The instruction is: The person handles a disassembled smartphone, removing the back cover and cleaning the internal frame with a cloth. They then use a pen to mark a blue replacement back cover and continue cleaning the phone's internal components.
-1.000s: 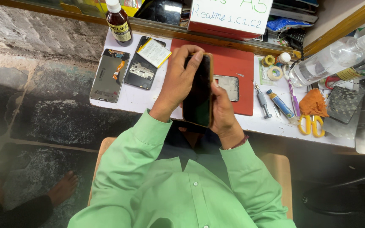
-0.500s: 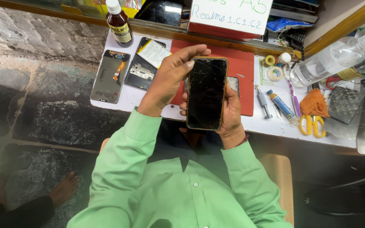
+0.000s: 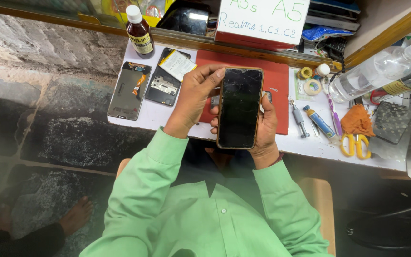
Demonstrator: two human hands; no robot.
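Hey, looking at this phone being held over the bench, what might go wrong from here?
The phone has a cracked screen, and the left hand and right hand grip it bare, so glass splinters might cut the fingers. It is held above the red mat near the table edge; a slip might drop it to the floor. The yellow scissors and small tubes lie close to the right elbow and might get knocked off.

Black phone (image 3: 239, 108), screen seemingly cracked, upright and face-up above the red mat (image 3: 278, 82).
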